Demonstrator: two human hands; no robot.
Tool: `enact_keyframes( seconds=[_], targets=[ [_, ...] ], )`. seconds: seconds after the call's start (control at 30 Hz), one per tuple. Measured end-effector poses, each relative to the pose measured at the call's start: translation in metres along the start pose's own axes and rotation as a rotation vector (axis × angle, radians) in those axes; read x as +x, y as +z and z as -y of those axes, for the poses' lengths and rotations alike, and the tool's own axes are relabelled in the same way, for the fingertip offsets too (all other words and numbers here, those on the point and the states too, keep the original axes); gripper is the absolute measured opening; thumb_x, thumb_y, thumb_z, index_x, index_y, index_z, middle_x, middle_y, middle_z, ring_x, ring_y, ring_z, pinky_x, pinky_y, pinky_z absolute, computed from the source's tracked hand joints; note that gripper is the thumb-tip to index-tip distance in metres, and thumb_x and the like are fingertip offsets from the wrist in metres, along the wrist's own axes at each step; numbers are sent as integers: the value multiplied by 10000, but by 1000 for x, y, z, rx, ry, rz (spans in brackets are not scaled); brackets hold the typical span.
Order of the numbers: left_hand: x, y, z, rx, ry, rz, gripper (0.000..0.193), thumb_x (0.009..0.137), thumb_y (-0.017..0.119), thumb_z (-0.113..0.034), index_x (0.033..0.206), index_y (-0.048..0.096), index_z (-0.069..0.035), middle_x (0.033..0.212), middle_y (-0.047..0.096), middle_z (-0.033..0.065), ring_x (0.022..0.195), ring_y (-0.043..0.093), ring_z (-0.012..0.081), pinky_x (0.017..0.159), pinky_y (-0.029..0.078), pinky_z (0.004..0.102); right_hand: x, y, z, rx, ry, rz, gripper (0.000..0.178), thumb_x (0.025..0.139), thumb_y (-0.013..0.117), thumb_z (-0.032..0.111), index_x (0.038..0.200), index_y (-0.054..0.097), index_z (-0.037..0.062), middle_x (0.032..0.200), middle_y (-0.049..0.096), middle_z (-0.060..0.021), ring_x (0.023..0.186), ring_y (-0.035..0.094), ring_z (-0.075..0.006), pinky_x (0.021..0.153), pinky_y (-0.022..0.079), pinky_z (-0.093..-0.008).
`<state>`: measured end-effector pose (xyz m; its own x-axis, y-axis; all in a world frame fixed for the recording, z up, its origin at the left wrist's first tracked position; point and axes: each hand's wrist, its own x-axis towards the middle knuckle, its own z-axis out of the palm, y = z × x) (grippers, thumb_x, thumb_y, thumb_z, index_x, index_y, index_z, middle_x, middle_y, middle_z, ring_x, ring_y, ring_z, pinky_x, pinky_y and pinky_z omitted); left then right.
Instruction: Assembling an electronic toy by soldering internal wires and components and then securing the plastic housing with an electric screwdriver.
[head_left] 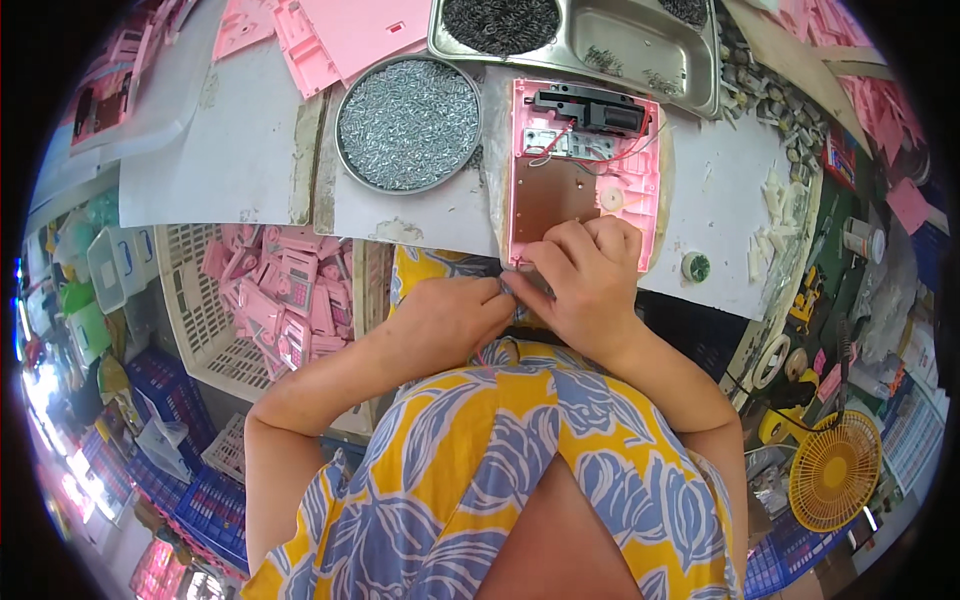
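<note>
A pink plastic housing (648, 185) lies open in front of me, its inside facing up. Fitted into it are a black mechanism (595, 110) along the far side, a metal plate (545, 143) with red and white wires, and a brown board (550, 200). My right hand (590, 285) bends over the near edge of the housing, fingers curled and the thumb reaching toward my left hand. Just off the near left corner, my left hand (450, 318) is closed, fingertips pressed together against the right thumb. Whatever small thing sits between the fingertips is hidden.
A round metal bowl of small screws (408, 125) stands left of the housing. Behind is a steel tray (640, 50) with dark springs. A crate (195, 300) holds pink casings (290, 290) at the left. White plastic parts (775, 220) and a small green-topped roll (695, 266) lie rightward.
</note>
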<state>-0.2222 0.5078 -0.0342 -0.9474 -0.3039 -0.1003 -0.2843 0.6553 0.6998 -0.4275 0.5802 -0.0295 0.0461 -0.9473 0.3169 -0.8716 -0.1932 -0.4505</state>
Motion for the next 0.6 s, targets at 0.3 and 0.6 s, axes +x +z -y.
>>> enact_keyframes(
  seconds=[0.3, 0.6],
  targets=[
    [39, -31, 16, -61, 189, -332, 226, 827, 740, -162, 1017, 642, -89, 864, 587, 97, 748, 634, 311, 626, 511, 440, 18, -39, -17, 251, -83, 137, 229, 762, 807, 219, 947, 706, 129, 891, 632, -42, 877, 577, -262, 841, 430, -420],
    [52, -40, 37, 16, 415, -256, 174, 829, 770, -172, 973, 689, -119, 808, 581, 41, 681, 602, 243, 564, 465, 386, 171, -178, -272, 1, 194, -69, 155, 869, 716, 126, 954, 723, -4, 813, 722, -72, 768, 660, -177, 734, 524, -331]
  ],
)
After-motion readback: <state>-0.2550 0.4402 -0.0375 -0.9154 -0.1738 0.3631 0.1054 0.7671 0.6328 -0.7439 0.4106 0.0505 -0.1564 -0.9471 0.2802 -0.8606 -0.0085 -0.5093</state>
